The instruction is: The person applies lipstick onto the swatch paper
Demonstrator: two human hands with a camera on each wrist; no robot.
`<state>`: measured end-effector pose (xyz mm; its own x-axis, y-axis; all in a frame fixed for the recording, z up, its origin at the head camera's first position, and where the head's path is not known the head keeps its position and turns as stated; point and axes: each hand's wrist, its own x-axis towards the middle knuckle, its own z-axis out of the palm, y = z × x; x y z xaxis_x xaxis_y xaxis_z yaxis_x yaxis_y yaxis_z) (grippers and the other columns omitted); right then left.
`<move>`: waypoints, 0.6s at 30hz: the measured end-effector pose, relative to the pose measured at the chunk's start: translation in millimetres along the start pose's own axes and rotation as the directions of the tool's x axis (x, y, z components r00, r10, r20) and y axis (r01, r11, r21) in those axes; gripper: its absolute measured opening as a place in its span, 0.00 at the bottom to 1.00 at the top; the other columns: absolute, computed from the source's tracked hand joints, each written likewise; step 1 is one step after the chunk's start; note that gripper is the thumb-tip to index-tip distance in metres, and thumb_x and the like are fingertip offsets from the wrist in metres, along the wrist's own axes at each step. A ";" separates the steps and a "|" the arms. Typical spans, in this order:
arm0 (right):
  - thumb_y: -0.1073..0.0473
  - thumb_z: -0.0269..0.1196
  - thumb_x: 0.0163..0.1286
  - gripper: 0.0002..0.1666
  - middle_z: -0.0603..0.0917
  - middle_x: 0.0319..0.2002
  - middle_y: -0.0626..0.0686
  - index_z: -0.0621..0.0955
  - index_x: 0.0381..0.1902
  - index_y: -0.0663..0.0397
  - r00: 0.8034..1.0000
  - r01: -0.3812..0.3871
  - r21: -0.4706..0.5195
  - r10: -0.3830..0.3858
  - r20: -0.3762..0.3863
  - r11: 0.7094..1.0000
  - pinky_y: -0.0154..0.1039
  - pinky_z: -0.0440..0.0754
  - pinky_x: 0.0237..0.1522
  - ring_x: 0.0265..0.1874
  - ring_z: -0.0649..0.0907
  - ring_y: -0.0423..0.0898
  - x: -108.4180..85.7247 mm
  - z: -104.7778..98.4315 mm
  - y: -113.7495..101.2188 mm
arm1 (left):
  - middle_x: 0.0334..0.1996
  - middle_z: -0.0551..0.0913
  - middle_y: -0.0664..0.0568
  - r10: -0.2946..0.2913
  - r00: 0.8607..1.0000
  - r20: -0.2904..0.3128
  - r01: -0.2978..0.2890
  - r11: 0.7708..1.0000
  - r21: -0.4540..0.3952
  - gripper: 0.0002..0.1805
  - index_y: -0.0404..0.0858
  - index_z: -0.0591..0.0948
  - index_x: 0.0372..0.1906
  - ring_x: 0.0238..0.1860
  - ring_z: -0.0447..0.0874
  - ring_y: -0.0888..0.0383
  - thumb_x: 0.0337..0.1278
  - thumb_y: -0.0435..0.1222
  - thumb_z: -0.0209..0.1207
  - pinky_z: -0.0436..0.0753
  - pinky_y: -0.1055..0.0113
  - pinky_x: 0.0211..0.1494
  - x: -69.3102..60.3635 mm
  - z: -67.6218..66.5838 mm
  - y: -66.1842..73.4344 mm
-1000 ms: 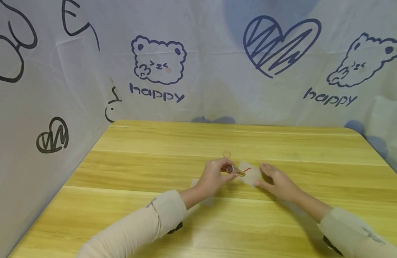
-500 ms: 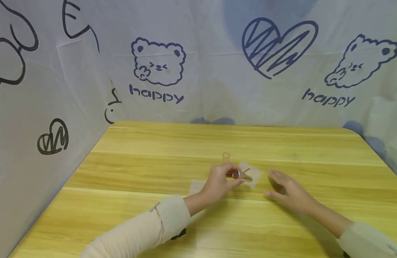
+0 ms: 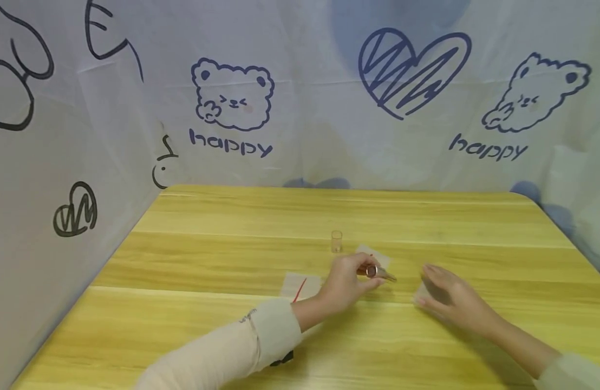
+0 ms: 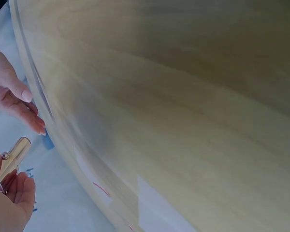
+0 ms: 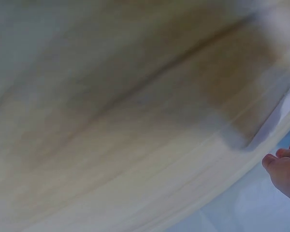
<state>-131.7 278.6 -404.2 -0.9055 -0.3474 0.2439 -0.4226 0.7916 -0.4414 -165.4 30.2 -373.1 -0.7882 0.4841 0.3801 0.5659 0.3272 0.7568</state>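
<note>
In the head view my left hand (image 3: 351,284) pinches a shiny rose-gold lipstick (image 3: 378,272) between thumb and fingers. Its round end faces me and its narrower gold end points right. The left wrist view shows the same lipstick (image 4: 14,157) in the fingers. A white paper piece (image 3: 378,256) lies just behind it, bearing a red mark partly hidden by the hand. My right hand (image 3: 453,295) is farther right, fingers loosely bent, low over another pale paper (image 3: 419,295). Most of that paper is hidden by the hand. The right wrist view shows only some fingertips (image 5: 280,166).
A small clear cap (image 3: 336,242) stands upright on the wooden table (image 3: 222,211) behind my left hand. To the left, another paper piece (image 3: 291,284) with a red stroke lies partly under my left wrist. A patterned cloth (image 3: 310,108) hangs behind the table.
My left hand has moved right and slightly nearer with the lipstick, uncovering the clear cap and the left paper's red stroke. My right hand has drawn away from the middle paper, right and nearer.
</note>
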 end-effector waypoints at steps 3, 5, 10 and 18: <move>0.53 0.68 0.56 0.40 0.69 0.59 0.74 0.69 0.59 0.75 1.000 0.007 -0.019 -0.007 -0.022 1.000 0.66 0.69 0.52 0.56 0.70 0.71 -6.3 -0.7 2.9 | 0.29 0.83 0.46 -0.015 1.000 0.022 0.015 1.000 -0.001 0.08 0.31 0.81 0.34 0.31 0.80 0.62 0.49 0.30 0.65 0.81 0.81 0.39 0.9 5.7 3.1; 0.53 0.68 0.56 0.40 0.70 0.59 0.74 0.69 0.59 0.74 1.000 -0.005 -0.030 0.004 -0.027 1.000 0.64 0.69 0.52 0.56 0.71 0.71 -10.6 -1.8 4.4 | 0.29 0.83 0.47 -0.019 0.999 0.033 0.018 1.000 0.004 0.07 0.32 0.81 0.34 0.31 0.80 0.65 0.49 0.30 0.65 0.80 0.82 0.39 1.2 9.2 5.1; 0.51 0.68 0.56 0.42 0.68 0.60 0.75 0.68 0.60 0.74 0.998 -0.057 -0.014 0.057 -0.001 0.998 0.66 0.69 0.52 0.56 0.69 0.73 -21.5 -7.2 7.1 | 0.29 0.83 0.49 -0.009 0.999 0.036 0.009 1.000 0.018 0.07 0.33 0.81 0.34 0.31 0.80 0.67 0.49 0.31 0.65 0.78 0.85 0.39 1.2 16.6 8.2; 0.50 0.67 0.58 0.43 0.67 0.60 0.75 0.66 0.62 0.74 0.993 -0.112 -0.038 0.113 0.031 0.993 0.67 0.68 0.51 0.57 0.69 0.73 -35.4 -11.8 15.2 | 0.29 0.83 0.50 0.008 0.999 0.047 -0.009 1.000 0.014 0.08 0.33 0.81 0.36 0.30 0.78 0.69 0.50 0.31 0.65 0.77 0.86 0.39 1.5 25.6 8.5</move>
<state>-105.6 308.8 -409.3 -0.9482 -0.2711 0.1656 -0.3169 0.8442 -0.4323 -155.6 54.5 -379.8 -0.7715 0.5240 0.3608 0.5758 0.3341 0.7462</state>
